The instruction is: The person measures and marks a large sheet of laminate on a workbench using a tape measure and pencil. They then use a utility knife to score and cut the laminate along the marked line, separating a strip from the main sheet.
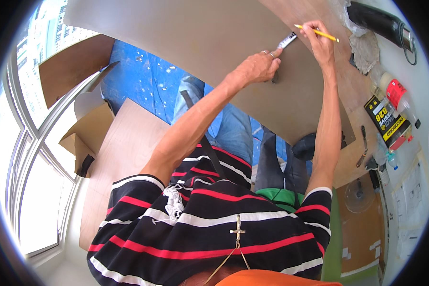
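Observation:
A large grey-brown sheet (190, 33) lies in front of me, over a paler wooden surface. My left hand (260, 66) rests on it, fingers closed around a slim silver-and-white strip tool (287, 41) with dark markings. A dark end of something shows below that hand, and the exact kind of tool is hard to make out. Close to the sheet's right edge, my right hand (318, 40) pinches a yellow pencil (325, 35) between thumb and fingers. The pencil lies nearly level, its point toward the left, just above the strip tool.
To the right are a black flask (379, 24), a black-and-yellow can (386, 121), a red-labelled plastic bottle (396, 93) and a slim dark hand tool (363, 145). At left, a cardboard box (83, 138) and loose panels (124, 143) stand near windows. Paint-spotted blue sheeting (138, 76) covers the floor.

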The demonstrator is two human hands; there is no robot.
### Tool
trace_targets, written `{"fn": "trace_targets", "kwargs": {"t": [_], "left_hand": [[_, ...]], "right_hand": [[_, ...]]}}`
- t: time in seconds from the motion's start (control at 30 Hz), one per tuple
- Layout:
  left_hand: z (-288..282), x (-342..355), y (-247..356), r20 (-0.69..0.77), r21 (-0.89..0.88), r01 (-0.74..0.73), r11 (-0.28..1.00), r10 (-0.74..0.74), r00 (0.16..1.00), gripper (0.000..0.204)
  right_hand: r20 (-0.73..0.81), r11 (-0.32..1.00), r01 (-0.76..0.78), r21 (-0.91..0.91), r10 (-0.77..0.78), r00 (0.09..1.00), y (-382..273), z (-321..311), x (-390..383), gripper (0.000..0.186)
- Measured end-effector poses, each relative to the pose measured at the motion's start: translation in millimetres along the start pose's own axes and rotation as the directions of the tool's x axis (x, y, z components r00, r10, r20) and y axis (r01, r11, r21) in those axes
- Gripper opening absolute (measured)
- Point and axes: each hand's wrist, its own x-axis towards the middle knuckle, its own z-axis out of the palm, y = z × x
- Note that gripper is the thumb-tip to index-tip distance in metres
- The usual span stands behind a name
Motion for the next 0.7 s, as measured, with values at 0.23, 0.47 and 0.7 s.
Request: {"fn": "trace_targets", "kwargs": {"t": [0.23,0.47,0.7], "left_hand": [[-2,-2,21,0.051,-0.028,-0.071,0.997,0.073,0.996,0.054],[16,-8,32,0.147,-0.042,-0.123,0.991,0.128,0.981,0.055],[22,-23,30,0.229,-0.078,-0.064,0.995,0.080,0.970,0.054]], "right_hand": [[-0.648,0.970,-0.151,0.191,0.240,0.723,-2,41,-121,0.020],[-0.792,0.956,-0.198,0.217,0.291,0.537,5,95,-180,0.033],[-0.784,0.964,-0.158,0.213,0.265,0.561,4,123,-180,0.033]]}}
